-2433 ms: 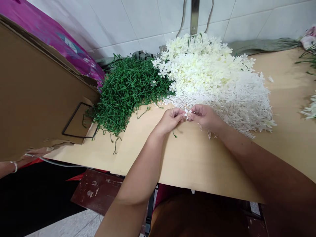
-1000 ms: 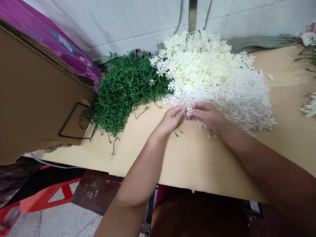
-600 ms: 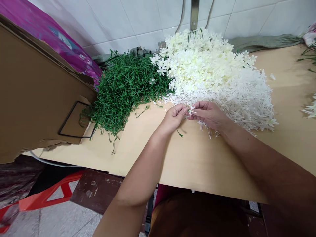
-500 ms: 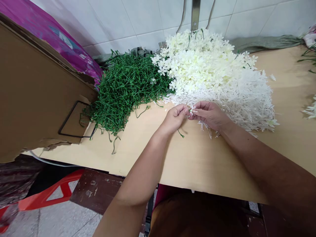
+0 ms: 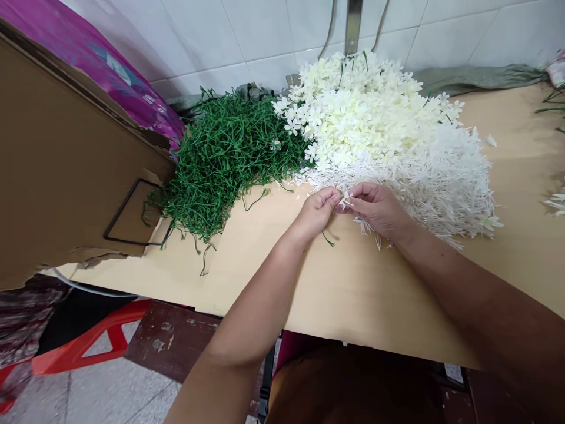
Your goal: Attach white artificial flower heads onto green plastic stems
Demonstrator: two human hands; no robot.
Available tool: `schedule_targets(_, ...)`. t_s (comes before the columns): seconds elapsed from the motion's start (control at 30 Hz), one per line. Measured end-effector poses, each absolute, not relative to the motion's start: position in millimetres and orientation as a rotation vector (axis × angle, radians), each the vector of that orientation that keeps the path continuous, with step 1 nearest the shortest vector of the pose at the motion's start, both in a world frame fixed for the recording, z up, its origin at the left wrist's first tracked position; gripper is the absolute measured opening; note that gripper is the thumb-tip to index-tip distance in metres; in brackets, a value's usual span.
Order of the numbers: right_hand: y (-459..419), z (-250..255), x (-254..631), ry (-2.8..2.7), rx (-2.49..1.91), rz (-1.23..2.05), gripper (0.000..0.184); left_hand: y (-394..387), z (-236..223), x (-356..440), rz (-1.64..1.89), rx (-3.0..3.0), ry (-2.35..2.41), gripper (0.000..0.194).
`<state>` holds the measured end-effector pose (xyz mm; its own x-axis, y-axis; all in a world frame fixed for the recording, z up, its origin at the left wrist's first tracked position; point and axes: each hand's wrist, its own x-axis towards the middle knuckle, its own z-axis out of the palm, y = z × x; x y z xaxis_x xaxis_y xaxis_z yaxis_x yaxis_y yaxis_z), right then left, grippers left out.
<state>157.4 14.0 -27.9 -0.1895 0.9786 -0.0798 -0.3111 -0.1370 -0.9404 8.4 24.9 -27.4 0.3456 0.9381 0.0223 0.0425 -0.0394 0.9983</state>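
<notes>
My left hand (image 5: 318, 211) is closed in a pinch on a green plastic stem (image 5: 327, 238), whose lower end pokes out below the fingers. Right beside it, my right hand (image 5: 375, 206) pinches a small white artificial flower (image 5: 345, 199) where the fingertips of both hands meet. How flower and stem join is hidden by the fingers. Behind my hands lies a heap of thin white stamens (image 5: 445, 182), and a pile of cream-white flowers (image 5: 366, 112) rises beyond it. To the left spreads a tangled heap of green stems (image 5: 229, 153).
A cardboard box (image 5: 75, 153) with a black wire handle stands at the left, a purple bag (image 5: 132, 88) behind it. White tiled wall (image 5: 265, 35) closes off the back of the table (image 5: 353, 294). A red plastic stool (image 5: 92, 344) is below left.
Both hands stay together at the flower with almost no movement; the fingers shift only slightly. The whole view has moved a little.
</notes>
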Motion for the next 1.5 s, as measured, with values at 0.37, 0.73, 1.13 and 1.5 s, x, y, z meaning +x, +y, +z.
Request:
schedule_targets(0.37,16.5,-32.5,156.8,-1.132,-1.037,1.443,0.037,27.2,-30.6,12.3,0.924,1.446,1.032,0.029)
schedule_targets(0.73,15.3,-23.7,157.0,-1.06,-0.976,1.582,0.04,26.3,-29.9,6.8,0.9,1.318,0.886,0.045)
schedule_targets(1.13,17.7,-27.7,157.8,-1.068,-0.992,1.578,0.037,29.8,-34.4,6.8,0.908,1.362,0.925,0.047)
schedule_targets(1.5,14.8,-23.7,158.2,-1.193,-1.05,1.433,0.027,26.0,-29.3,11.6,0.915,1.408,0.961,0.049)
